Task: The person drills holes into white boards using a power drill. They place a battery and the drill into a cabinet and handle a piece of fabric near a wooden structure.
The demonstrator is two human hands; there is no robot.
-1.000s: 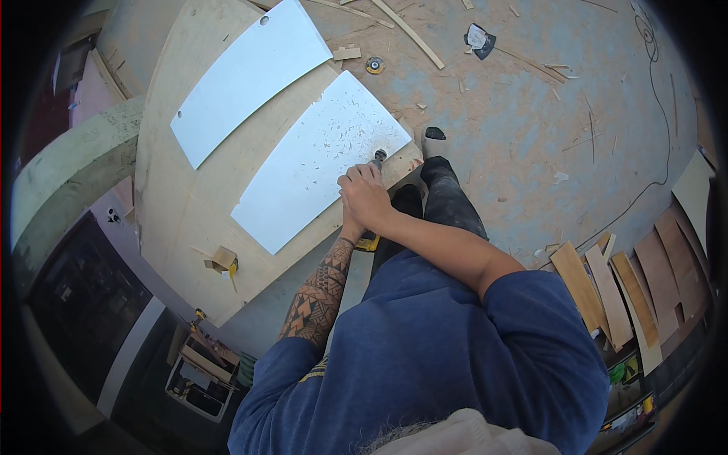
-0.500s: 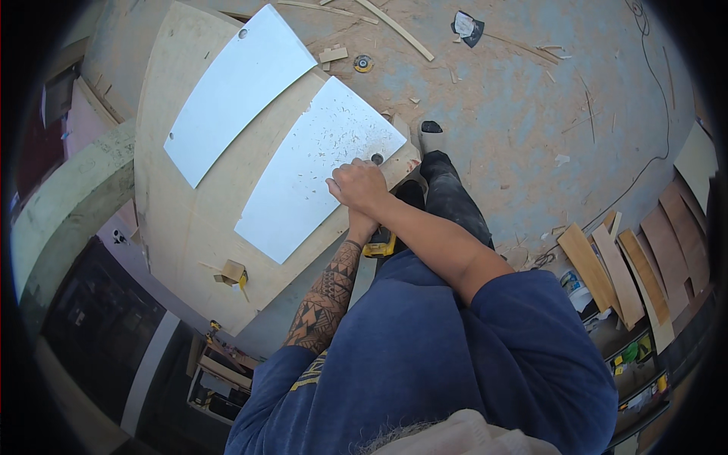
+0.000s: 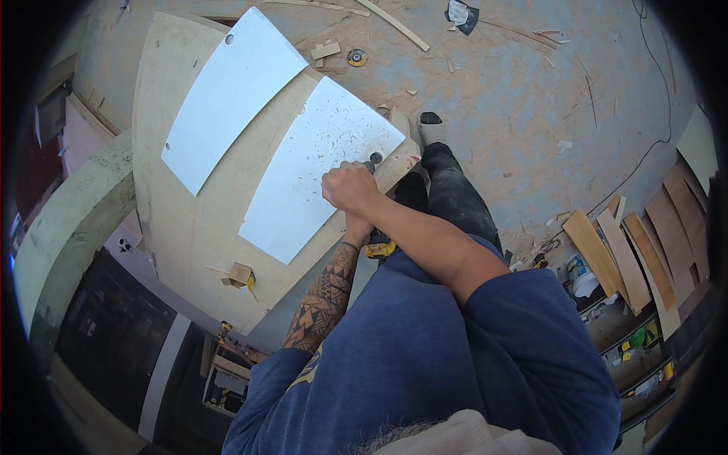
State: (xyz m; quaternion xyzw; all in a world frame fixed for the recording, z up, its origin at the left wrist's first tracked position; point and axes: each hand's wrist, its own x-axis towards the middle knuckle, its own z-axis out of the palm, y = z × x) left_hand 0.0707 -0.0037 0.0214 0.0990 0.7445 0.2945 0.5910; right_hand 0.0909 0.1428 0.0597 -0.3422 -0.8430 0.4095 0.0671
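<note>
A power drill, with its yellow-and-black base (image 3: 381, 249) showing below my wrists, is held over the nearer white curved panel (image 3: 284, 189). My right hand (image 3: 350, 187) is closed over the top of the tool's body. Below it, my left hand (image 3: 358, 227) appears wrapped around the handle, mostly covered by the right wrist. The dark front end (image 3: 369, 166) points at a round hole (image 3: 376, 158) near the panel's right corner. Shavings are scattered over that panel. Farther left lies a second white panel (image 3: 231, 106) with small round holes near two corners.
Both panels lie on a large plywood worktop (image 3: 197, 235). A small open cardboard box (image 3: 240, 274) sits near its front edge. On the dusty floor are a yellow disc (image 3: 356, 58), wood strips (image 3: 394, 26) and a cable (image 3: 644, 155). Wooden boards (image 3: 607, 258) lean at the right.
My right hand has shifted slightly left and down, so more of the drill's front end shows beside the hole. The whole view has shifted slightly. Both hands keep their grip.
</note>
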